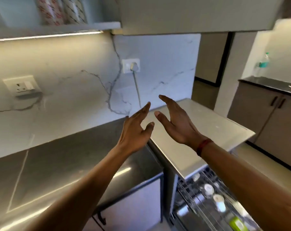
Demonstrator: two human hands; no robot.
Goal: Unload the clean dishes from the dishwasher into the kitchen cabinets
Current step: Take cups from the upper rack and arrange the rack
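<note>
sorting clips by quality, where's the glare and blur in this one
Head view: the light strip at upper left burns out white and streaks glare on the steel counter; the dishwasher rack at lower right is smeared; the left hand and right hand look fairly sharp.

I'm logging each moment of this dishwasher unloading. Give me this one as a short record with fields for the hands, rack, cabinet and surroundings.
left hand: open, empty, raised before the marble wall
right hand: open, empty, close to the left but not touching it; red thread on the wrist
dishwasher rack: pulled out at lower right
rack contents: white cups; a green item, too blurred to identify
upper cabinet: overhead, door looks closed
counter: steel, under the left arm
wall socket: plug inserted, cord hanging down
</note>
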